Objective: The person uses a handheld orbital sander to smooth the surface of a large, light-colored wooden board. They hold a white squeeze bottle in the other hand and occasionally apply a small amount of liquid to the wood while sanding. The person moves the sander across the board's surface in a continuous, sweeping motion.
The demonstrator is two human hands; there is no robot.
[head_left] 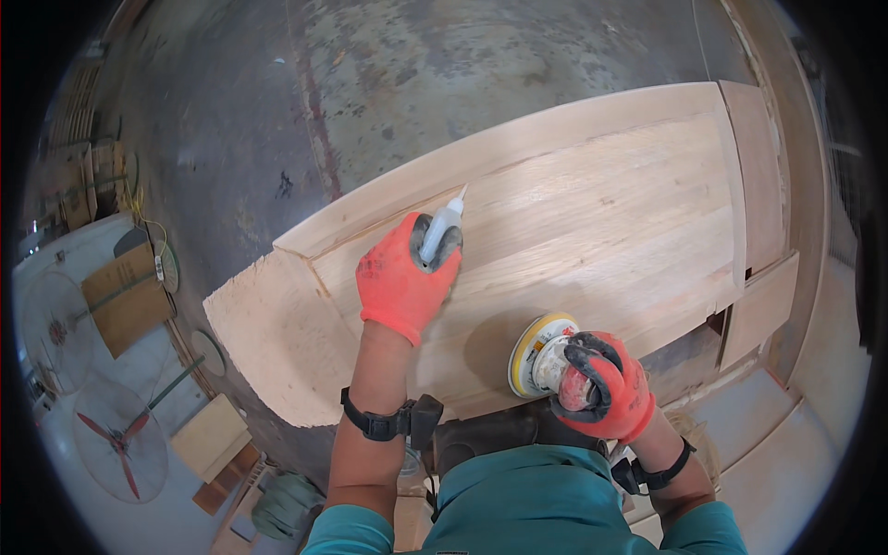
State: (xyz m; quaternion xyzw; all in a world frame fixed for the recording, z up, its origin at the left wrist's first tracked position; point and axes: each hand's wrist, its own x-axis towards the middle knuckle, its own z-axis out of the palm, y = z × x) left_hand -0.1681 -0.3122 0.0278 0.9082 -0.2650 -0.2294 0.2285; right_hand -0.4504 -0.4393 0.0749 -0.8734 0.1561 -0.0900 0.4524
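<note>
A wide wooden panel [592, 213] with a raised frame lies in front of me, its left end flaring out. My left hand [409, 273], in a red glove with dark fingertips, is closed around a small whitish squeeze bottle [444, 228]. The bottle's thin nozzle points up and away, close to the seam along the panel's far frame piece. At the panel's near edge my right hand [606, 384], gloved the same way, grips a round sander [546, 356]. The sander is tilted on its side, so its yellow-rimmed pad faces left.
Two standing fans [116, 435] are at the left, near a cardboard piece [120, 296] and wooden boards [211, 437]. Bare grey concrete floor [416, 74] stretches beyond the panel. More wood pieces [758, 310] adjoin its right end.
</note>
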